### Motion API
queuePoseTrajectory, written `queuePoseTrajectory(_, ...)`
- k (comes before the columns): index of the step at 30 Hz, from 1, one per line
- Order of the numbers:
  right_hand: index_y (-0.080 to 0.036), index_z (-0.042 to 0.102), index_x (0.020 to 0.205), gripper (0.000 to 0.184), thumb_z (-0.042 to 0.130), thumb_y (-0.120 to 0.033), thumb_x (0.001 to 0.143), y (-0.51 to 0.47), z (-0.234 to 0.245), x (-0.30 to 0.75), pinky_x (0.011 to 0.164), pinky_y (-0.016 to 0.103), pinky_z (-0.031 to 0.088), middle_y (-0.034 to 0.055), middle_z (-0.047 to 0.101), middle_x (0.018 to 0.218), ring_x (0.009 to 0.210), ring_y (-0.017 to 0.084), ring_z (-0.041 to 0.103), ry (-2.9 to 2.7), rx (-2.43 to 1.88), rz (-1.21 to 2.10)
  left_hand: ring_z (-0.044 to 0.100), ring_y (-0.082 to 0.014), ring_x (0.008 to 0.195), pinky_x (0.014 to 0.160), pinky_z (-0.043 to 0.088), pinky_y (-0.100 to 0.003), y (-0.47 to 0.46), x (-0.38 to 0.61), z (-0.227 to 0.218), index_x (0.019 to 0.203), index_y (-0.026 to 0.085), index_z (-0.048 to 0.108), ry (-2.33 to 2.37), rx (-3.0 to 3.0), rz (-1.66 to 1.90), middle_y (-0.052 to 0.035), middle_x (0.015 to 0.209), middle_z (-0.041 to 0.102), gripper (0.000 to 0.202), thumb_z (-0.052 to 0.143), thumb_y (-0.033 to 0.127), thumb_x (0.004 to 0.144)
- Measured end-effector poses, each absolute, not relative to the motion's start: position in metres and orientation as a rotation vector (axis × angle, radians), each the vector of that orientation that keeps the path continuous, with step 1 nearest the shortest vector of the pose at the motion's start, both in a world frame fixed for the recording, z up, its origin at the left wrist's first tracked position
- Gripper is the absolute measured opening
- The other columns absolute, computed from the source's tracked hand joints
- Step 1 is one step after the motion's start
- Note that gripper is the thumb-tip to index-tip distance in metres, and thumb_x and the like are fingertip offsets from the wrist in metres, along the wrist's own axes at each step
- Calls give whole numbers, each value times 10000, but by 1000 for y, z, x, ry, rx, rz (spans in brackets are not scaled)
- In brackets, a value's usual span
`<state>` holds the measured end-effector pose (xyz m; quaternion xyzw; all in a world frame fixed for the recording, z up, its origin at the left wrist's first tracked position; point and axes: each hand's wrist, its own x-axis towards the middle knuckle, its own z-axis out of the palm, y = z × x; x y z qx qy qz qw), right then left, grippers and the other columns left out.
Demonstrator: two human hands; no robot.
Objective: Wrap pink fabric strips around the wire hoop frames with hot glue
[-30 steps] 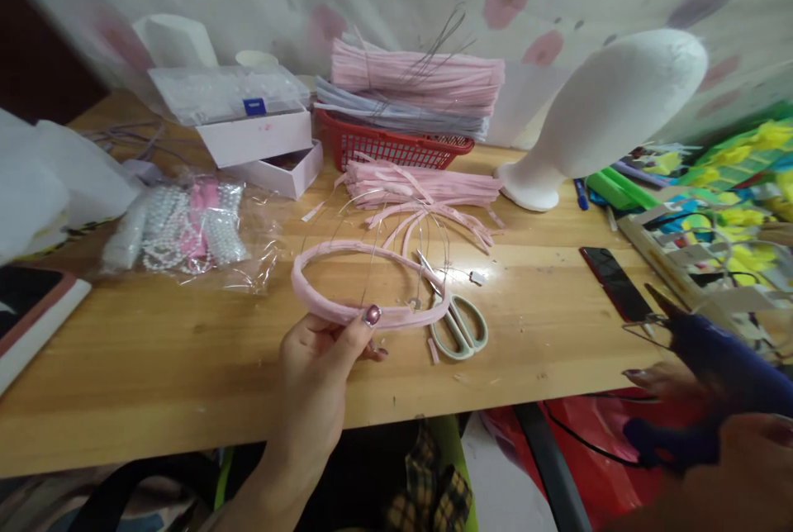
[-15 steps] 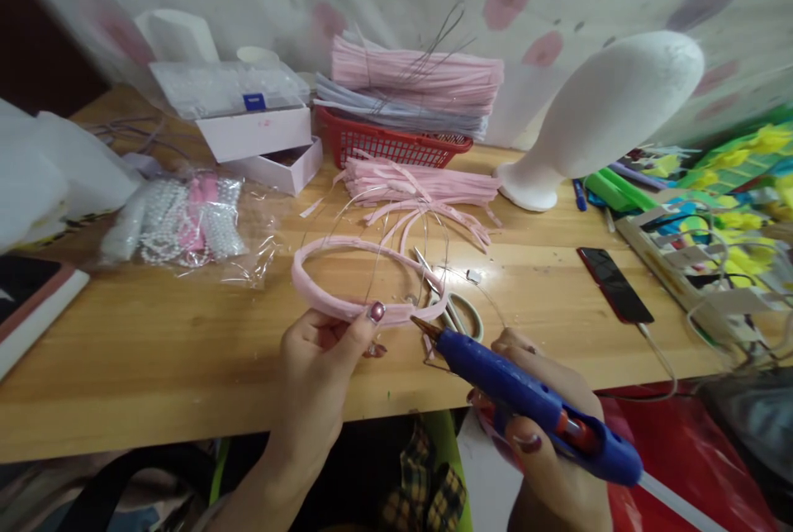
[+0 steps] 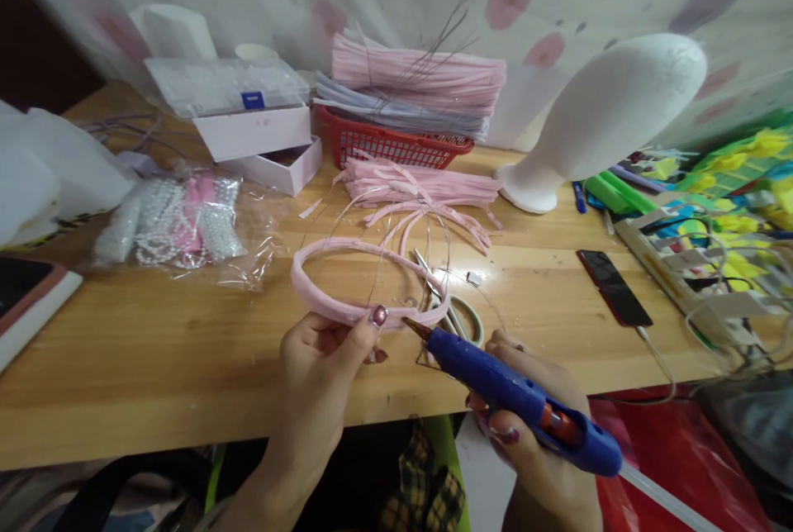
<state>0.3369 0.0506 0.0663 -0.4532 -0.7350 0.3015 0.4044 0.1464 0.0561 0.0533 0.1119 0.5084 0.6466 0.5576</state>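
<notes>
My left hand [image 3: 322,383] pinches the near side of a pink fabric-wrapped ring [image 3: 308,291] between thumb and fingers. Thin bare wires [image 3: 447,226] arch up from the ring. In my right hand [image 3: 538,441] is a blue glue gun [image 3: 489,367], with a clear glue stick [image 3: 662,499] jutting from its back end. Its brown nozzle tip is at the ring's near edge, just right of my left thumb; I cannot tell whether it touches. White-handled scissors [image 3: 466,322] lie on the table behind the ring and nozzle.
Pink strips [image 3: 427,185] lie in front of a red basket [image 3: 396,144] holding more bundles. A white foam head form [image 3: 619,111] stands at back right. A phone [image 3: 613,288] and a power strip [image 3: 681,284] are on the right, bagged pearl beads [image 3: 186,222] on the left.
The glue gun has shifted slightly left along the ring's near edge, its nozzle now closer to my left thumb. My left hand keeps its hold on the ring.
</notes>
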Motion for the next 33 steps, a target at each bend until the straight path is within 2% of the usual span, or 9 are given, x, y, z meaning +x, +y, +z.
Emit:
queuePoseTrajectory(6,-229,579,660,544,576,-722,888,52,64,337,490,285,313,-30,465,557,534,135,441,-1823,-1140,781,517,-38,454,467,516,-122,56,152,62,633,165,732,1228,240,1567,75,482,593,182,902,198,577)
queuePoseTrajectory(20,-225,537,648,514,609,-672,892,47,59,343,494,295,287,-26,428,603,557,139,421,-1756,-1181,831,578,-67,436,463,523,-154,55,143,45,679,160,754,1167,330,1514,39,501,642,220,915,293,611)
queuePoseTrajectory(26,-217,593,691,522,587,-697,895,46,62,346,493,296,305,-25,461,615,534,129,444,-1839,-1165,759,575,-56,429,456,506,-128,56,143,44,659,164,756,1152,318,1536,47,475,631,206,923,271,606)
queuePoseTrajectory(30,-214,636,760,442,603,-623,923,47,65,353,512,303,343,-5,522,649,584,149,509,-1924,-1141,682,572,-51,417,437,496,-120,56,146,50,646,162,751,1171,282,1566,50,492,646,211,932,238,570)
queuePoseTrajectory(33,-223,672,825,391,608,-593,933,47,67,360,523,307,379,1,557,666,608,162,541,-1938,-1099,663,605,-64,440,474,547,-140,56,147,53,655,159,750,1169,255,1581,45,527,677,233,943,229,544)
